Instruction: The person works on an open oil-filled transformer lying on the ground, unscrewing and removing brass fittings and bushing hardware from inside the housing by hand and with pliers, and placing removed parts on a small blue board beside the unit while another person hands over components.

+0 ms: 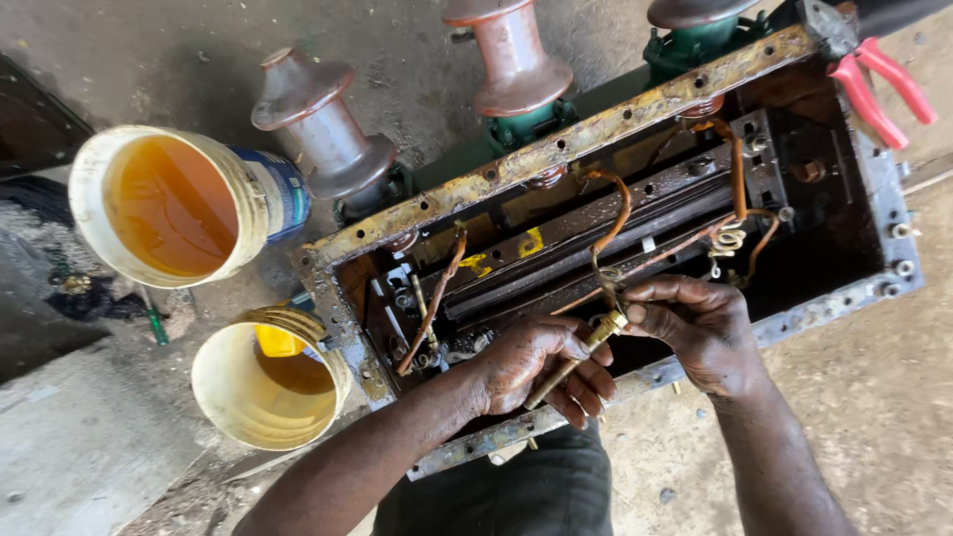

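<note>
An open, rusty metal tank of a transformer lies before me, with oily dark windings and copper leads inside. My left hand grips a long brass threaded stud over the tank's near rim. My right hand pinches the stud's nut end, where a copper lead joins it. Both hands are smeared with oil.
Three brown ribbed insulators stick out from the tank's far side. A white bucket of amber oil and a yellow bucket stand at the left. Red-handled pliers rest on the tank's top right corner. The concrete floor is dirty.
</note>
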Demonstrator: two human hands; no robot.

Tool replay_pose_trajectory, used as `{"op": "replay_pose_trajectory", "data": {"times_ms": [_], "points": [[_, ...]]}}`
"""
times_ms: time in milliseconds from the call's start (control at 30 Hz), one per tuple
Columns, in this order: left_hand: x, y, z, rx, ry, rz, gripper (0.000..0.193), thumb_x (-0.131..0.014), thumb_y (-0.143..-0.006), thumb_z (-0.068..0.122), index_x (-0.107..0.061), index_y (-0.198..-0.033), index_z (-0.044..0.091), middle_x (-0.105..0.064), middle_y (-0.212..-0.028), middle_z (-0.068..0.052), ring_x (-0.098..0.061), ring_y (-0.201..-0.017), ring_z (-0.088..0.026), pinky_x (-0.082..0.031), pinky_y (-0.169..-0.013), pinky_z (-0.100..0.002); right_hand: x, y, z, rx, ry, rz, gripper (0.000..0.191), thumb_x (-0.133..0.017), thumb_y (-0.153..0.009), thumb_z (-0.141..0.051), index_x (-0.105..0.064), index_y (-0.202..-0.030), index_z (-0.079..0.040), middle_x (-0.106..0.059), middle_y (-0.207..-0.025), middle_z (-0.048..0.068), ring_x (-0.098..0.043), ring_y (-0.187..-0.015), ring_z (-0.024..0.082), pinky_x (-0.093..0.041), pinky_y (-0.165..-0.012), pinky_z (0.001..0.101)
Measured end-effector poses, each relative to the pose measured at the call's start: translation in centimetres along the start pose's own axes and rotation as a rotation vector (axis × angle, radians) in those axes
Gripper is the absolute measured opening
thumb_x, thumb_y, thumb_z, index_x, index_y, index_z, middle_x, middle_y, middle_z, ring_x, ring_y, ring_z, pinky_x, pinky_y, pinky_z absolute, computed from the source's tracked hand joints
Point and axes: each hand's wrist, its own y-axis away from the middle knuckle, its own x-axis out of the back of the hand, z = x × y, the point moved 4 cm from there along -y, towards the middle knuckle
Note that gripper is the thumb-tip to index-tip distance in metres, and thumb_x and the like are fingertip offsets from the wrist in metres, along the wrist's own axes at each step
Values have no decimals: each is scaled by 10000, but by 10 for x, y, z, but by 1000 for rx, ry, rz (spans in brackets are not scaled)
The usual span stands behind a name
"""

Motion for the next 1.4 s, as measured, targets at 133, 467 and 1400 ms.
{"op": "replay_pose_trajectory", "data": {"times_ms": [133, 467, 1400], "points": [[5, 3, -4, 11, 46, -36, 353, -486, -1013, 205, -573, -1224, -64, -710, -1017, -275, -738, -815, -332, -651, -707, -472, -6, 1, 2, 6, -9, -14, 214, -715, -884, 60, -732, -1097, 60, -771, -1030, 172, -760, -900, 203, -665, -818, 331], [14, 9, 4, -34, -15, -72, 440, -478, -997, 221, -569, -1294, -90, -706, -1068, -281, -744, -863, -312, -653, -749, -469, -15, 0, -4, -10, 70, -2, 214, -713, -878, 30, -742, -1090, 32, -775, -1052, 152, -763, -951, 200, -668, -827, 326], [28, -7, 4, -309, -583, 47, 470, -598, -999, 343, -584, -1311, -8, -664, -1078, -185, -657, -710, -161, -627, -594, -313, -36, 16, -19, 318, 418, 5, 186, -723, -892, 18, -742, -1075, -16, -777, -1047, 100, -755, -910, 137, -646, -770, 253]]}}
